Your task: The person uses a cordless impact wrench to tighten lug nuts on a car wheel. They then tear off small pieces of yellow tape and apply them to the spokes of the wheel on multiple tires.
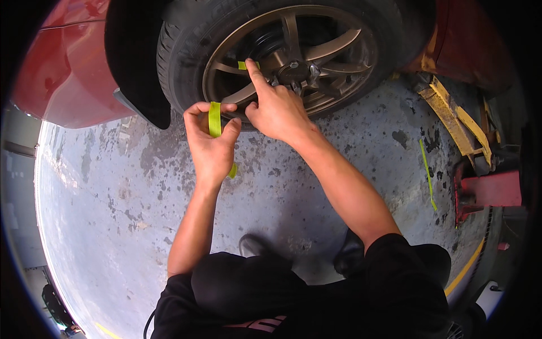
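My left hand [209,144] is closed around a strip of yellow-green tape [215,120], in front of the wheel's lower left. A tape end [232,170] of the same colour shows beside my left wrist. My right hand [276,110] holds nothing; its index finger is stretched out, the thumb stands apart and the other fingers are partly bent. That fingertip touches a short yellow-green tape piece [242,65] on a spoke of the bronze wheel rim [291,37]. The rim sits in a black tire [183,62], and lug nuts ring its hub.
Red car bodywork [68,85] flanks the tire. A yellow metal lift arm [451,113] and a red lift part [491,189] stand at the right. A thin yellow-green strip [427,175] lies on the worn grey floor [141,209]. My shoes show below my arms.
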`<state>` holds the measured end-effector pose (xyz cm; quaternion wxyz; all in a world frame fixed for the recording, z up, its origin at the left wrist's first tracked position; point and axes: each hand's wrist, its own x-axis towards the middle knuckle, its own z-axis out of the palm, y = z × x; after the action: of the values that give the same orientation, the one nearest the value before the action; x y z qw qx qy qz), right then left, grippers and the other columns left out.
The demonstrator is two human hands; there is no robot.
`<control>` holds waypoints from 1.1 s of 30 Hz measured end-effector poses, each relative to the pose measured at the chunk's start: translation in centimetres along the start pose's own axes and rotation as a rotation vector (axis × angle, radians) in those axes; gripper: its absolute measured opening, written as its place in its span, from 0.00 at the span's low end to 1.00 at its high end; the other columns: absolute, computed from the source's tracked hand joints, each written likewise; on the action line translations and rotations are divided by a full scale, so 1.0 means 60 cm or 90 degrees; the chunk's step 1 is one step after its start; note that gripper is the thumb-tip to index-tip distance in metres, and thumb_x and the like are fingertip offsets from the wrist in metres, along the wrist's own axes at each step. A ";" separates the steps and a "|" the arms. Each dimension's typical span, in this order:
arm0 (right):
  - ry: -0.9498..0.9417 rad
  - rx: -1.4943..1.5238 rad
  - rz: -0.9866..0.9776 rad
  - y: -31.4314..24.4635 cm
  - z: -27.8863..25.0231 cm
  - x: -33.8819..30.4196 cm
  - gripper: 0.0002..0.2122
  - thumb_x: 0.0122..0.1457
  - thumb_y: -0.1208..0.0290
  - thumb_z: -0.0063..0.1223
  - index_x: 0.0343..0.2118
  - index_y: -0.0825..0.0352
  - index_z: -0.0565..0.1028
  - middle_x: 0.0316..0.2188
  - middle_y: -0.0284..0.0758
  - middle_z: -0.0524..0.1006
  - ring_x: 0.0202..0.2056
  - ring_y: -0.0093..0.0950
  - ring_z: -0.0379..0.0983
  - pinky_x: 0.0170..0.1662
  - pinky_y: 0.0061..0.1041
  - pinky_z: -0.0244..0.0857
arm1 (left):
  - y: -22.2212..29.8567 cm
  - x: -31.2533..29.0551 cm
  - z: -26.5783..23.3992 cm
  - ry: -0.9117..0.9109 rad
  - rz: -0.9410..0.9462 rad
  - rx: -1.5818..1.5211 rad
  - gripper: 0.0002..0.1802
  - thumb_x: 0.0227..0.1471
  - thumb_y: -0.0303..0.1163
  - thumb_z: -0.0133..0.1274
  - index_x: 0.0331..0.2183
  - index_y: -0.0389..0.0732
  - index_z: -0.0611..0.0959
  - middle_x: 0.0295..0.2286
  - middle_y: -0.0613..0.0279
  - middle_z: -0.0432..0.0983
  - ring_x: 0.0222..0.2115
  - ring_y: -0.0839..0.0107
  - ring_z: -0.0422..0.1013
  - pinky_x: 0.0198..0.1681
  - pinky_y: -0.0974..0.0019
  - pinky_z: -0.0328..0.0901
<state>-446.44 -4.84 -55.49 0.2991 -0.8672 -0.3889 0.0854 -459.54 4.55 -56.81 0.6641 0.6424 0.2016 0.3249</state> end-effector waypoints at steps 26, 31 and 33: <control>-0.033 0.469 0.253 0.001 -0.121 -0.140 0.23 0.61 0.64 0.58 0.58 0.68 0.73 0.33 0.36 0.81 0.32 0.27 0.77 0.35 0.27 0.71 | 0.249 -0.023 0.027 -0.240 -0.148 0.152 0.11 0.63 0.26 0.49 0.47 0.38 0.73 0.35 0.66 0.71 0.25 0.85 0.63 0.25 0.78 0.59; -0.072 0.727 0.360 -0.138 -0.397 -0.318 0.19 0.65 0.65 0.53 0.57 0.65 0.75 0.34 0.29 0.79 0.30 0.18 0.71 0.34 0.19 0.66 | 0.528 -0.085 0.118 -0.450 -0.203 0.187 0.28 0.59 0.19 0.49 0.59 0.39 0.63 0.33 0.63 0.72 0.26 0.80 0.67 0.29 0.74 0.62; -0.021 0.757 0.355 -0.208 -0.528 -0.399 0.17 0.66 0.67 0.52 0.56 0.65 0.75 0.35 0.29 0.79 0.31 0.18 0.71 0.36 0.19 0.66 | 0.640 -0.118 0.163 -0.556 -0.215 0.189 0.34 0.57 0.19 0.49 0.63 0.40 0.58 0.33 0.62 0.72 0.26 0.79 0.68 0.29 0.73 0.63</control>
<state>-458.54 -30.06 -24.66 0.6879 -0.6211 -0.0409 0.3734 -464.47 -8.79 -19.17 0.6312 0.7648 0.0502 -0.1194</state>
